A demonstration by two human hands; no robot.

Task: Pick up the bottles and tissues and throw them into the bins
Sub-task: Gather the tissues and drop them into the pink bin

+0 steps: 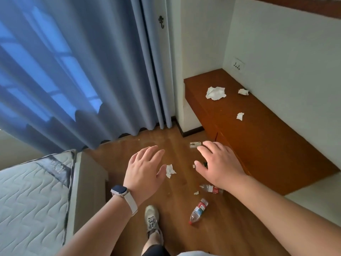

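Both hands centre frame, spread, empty: left hand (145, 169), right hand (218, 163). Two bottles (199, 211) (211, 188) on floor lower centre. Tissues (215, 93) on cabinet (267, 145), upper right.

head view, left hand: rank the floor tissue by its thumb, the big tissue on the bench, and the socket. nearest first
1. Floor tissue: just right of the left hand, beside the thumb.
2. Big tissue: on the bench, up and to the right.
3. Socket: above the bench's far end, in the corner.
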